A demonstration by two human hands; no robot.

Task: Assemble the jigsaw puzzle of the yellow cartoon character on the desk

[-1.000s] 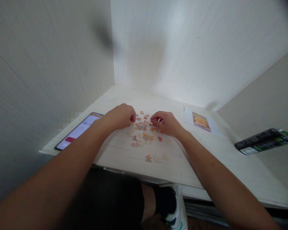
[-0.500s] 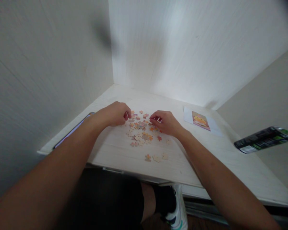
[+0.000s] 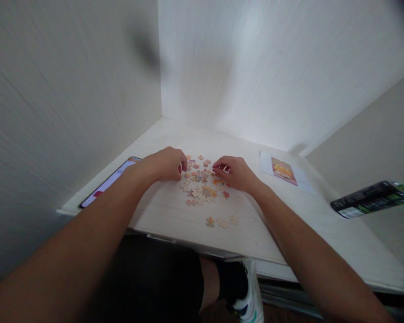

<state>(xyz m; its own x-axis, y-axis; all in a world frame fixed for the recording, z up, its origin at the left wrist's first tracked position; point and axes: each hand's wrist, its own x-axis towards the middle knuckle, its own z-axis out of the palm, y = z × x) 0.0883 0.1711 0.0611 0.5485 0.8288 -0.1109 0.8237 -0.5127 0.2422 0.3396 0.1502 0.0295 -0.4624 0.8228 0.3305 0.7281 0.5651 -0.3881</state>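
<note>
A scatter of small orange, pink and beige puzzle pieces (image 3: 202,188) lies on a pale wooden desk (image 3: 175,215). My left hand (image 3: 166,163) rests at the left edge of the pile, fingers curled in; what they hold is hidden. My right hand (image 3: 234,172) sits at the pile's right edge, fingers pinched together over the pieces; I cannot make out a piece in them. Three loose pieces (image 3: 222,221) lie nearer the desk's front edge.
A phone (image 3: 107,181) with a lit screen lies at the desk's left edge, partly behind my left forearm. A printed picture card (image 3: 284,170) lies at the back right. A dark green-marked box (image 3: 373,198) sits far right. Walls close in left and behind.
My left hand shifted slightly left and back at the pile's edge, then returned a little. My right hand stayed almost still. The view moved a little.
</note>
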